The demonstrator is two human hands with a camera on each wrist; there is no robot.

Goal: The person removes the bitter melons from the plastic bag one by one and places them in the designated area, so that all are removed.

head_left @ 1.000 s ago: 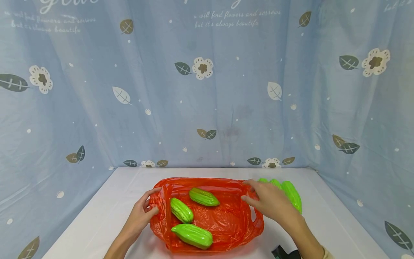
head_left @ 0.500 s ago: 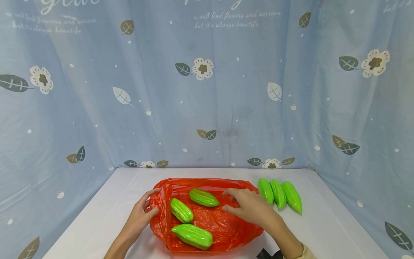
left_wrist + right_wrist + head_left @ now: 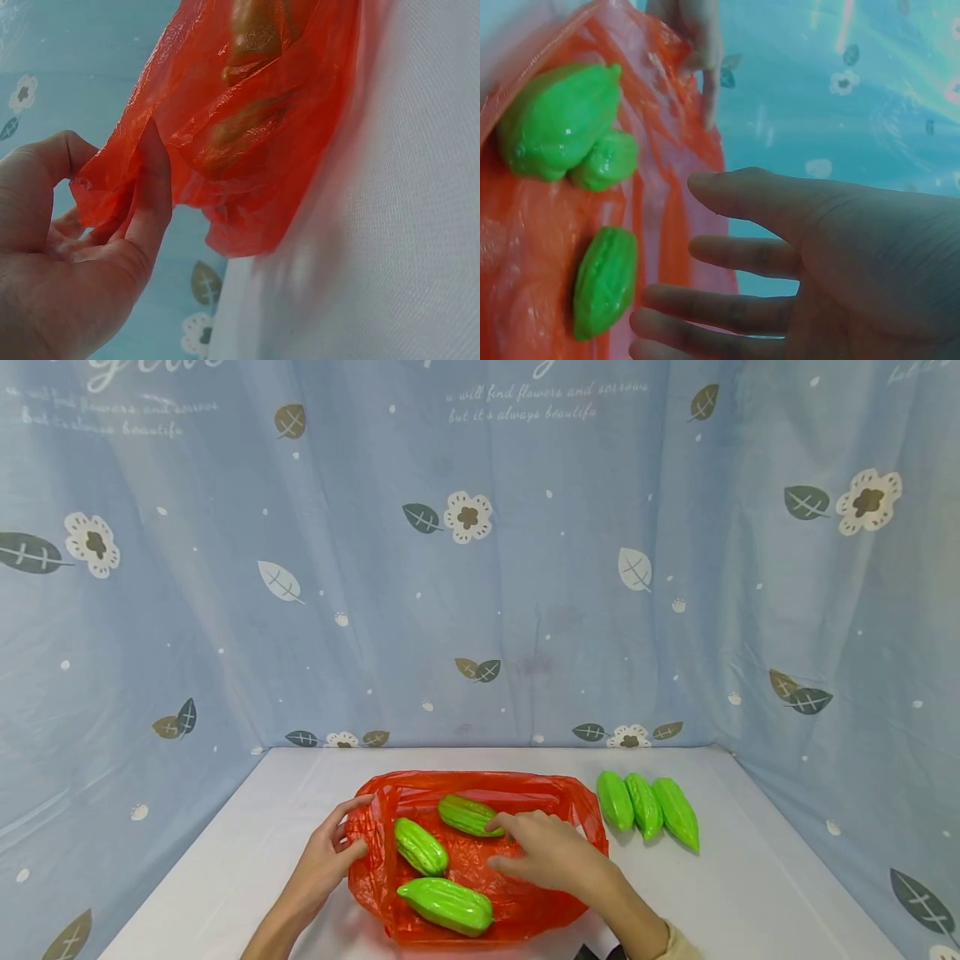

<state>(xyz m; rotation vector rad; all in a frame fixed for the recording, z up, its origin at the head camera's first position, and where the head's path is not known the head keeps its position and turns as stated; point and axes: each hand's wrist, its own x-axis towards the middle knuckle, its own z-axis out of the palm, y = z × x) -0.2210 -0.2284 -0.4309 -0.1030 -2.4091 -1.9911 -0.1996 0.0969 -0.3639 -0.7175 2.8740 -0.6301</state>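
Observation:
A red plastic bag lies spread open on the white table. Inside it are three shiny green ridged gourds: a near one, a left one and a far one. My left hand grips the bag's left edge; the left wrist view shows thin plastic between thumb and fingers. Over the bag's right half is my right hand, its fingers extended and holding nothing. Its fingertips overlap the far gourd's right end in the head view, but the right wrist view shows the hand apart from the gourds.
Three more green gourds stand side by side right of the bag: a left one, a middle one and a right one. A blue patterned curtain encloses the table. A black object shows beneath the right forearm.
My right hand has left the bag's right handle and moved left over the bag's inside, uncovering the gourds at the right. The left hand has kept its place on the bag.

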